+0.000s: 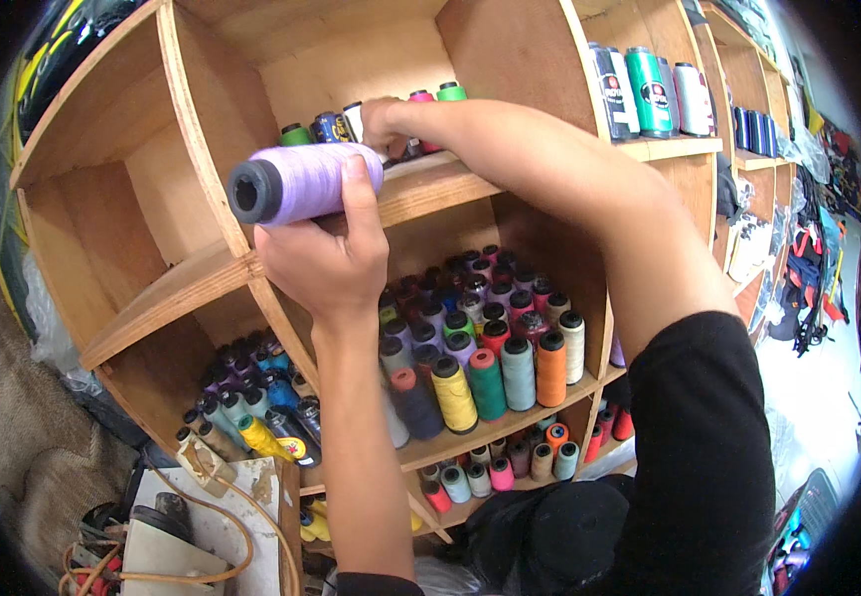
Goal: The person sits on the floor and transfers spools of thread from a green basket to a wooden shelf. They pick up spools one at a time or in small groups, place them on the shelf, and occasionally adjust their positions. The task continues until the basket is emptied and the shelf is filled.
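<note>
My left hand is closed around a large lavender thread cone, its thumb along the side and the dark hollow base facing left. Behind it, my right hand reaches into an upper shelf compartment among standing thread cones; its fingers are mostly hidden. A white cone with a dark top is right beside that hand. Just left of it stand a blue labelled cone and a green one. Pink and bright green cones show beyond my right wrist.
The wooden shelf unit holds many coloured thread cones below, including a yellow cone and an orange cone. More cones stand at the upper right. Cables cross a white surface at lower left; a black rounded object sits below.
</note>
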Tool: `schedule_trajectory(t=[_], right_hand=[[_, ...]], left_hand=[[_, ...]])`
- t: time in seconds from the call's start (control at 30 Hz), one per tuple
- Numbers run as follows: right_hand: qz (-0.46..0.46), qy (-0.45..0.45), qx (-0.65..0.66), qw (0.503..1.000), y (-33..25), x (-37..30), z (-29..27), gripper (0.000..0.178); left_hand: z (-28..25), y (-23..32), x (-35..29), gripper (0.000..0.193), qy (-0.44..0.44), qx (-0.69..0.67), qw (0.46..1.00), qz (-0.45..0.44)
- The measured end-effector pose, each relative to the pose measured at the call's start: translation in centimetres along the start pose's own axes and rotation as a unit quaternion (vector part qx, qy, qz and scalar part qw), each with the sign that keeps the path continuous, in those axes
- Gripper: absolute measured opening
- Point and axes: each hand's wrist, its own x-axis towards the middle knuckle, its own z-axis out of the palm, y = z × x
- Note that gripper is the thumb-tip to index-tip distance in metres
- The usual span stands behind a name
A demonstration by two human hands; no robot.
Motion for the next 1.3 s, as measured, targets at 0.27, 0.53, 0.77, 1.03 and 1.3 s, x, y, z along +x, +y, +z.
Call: schedule_trajectory(t=[0.27,0.53,0.77,1.03,1.3], right_hand=[[-0.018,0.18,-0.102,0.978,0.7,-2.2,-3.8,0.037],[-0.043,0.284,0.073,0.955,-0.1,-3.9,-5.3,0.056],[-0.027,0.248,0.163,0.955,0.2,-4.9,-5.3,0.065],[-0.066,-0.096,0.409,0.905,1.2,-4.3,-4.8,0.065],[-0.196,-0.225,0.357,0.885,0.7,-5.5,-4.2,0.066]], left_hand=[[-0.3,1.6,1.4,0.045,-0.007,0.04,0.998,-0.048],[1.3,2.0,8.5,0.066,-0.309,0.404,0.856,-0.093],[2.1,-1.3,7.7,0.078,-0.364,0.434,0.81,-0.15],[1.7,-1.7,7.7,0.08,-0.365,0.432,0.806,-0.177],[2.0,-2.2,7.9,0.077,-0.457,0.358,0.787,-0.208]])
